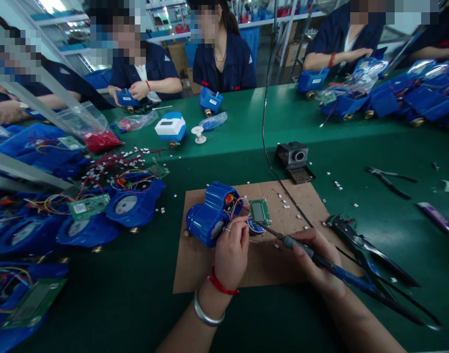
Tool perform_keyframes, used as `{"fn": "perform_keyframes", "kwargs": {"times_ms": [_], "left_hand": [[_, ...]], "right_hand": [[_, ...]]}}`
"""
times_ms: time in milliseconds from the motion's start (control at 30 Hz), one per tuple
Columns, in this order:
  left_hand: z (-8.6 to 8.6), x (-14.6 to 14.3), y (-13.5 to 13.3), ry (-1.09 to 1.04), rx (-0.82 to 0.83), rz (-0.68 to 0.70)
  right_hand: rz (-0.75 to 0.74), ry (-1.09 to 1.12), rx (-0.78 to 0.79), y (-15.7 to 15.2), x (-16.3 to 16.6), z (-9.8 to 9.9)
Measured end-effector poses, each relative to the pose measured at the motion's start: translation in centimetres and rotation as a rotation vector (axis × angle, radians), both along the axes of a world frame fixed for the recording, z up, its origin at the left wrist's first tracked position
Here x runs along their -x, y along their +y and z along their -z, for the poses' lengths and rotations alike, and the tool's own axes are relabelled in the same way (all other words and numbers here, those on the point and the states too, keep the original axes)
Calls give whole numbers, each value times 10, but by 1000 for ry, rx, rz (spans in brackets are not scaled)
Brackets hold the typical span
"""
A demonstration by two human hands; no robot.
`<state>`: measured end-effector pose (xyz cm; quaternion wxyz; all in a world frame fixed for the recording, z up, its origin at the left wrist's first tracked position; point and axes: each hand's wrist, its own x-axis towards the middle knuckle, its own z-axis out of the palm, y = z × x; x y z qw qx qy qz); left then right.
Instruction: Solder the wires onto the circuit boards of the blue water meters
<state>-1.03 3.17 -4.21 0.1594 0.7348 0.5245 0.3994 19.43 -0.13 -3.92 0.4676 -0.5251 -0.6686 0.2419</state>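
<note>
My right hand grips a soldering iron, its tip pointing left to the lower edge of a small green circuit board with a display. Below the board shows a blue-rimmed round solder spool, partly covered. My left hand is closed in a pinch beside the board; what its fingertips hold is too small to make out. Just left of that hand lies a blue water meter housing, tilted on a cardboard sheet. Thin coloured wires run from the housing toward the board.
Blue meters with wires crowd the left, near scattered red wires with white connectors. A black soldering stand sits behind the cardboard. Crimping pliers and cutters lie right. The iron's cable hangs down. Co-workers sit opposite.
</note>
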Motion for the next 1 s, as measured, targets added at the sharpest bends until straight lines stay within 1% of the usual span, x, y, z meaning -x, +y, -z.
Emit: {"fn": "perform_keyframes", "kwargs": {"times_ms": [133, 533, 833, 1000], "left_hand": [[0, 0, 0, -10, 4, 0], [1, -1, 0, -2, -1, -20], [1, -1, 0, 0, -8, -28], [0, -1, 0, 1, 0, -24]], "right_hand": [[1, -57, -8, 2, -1, -1], [-21, -75, -10, 4, -2, -2], [-35, -82, 20, 4, -3, -3], [-102, -83, 7, 8, -9, -8]]}}
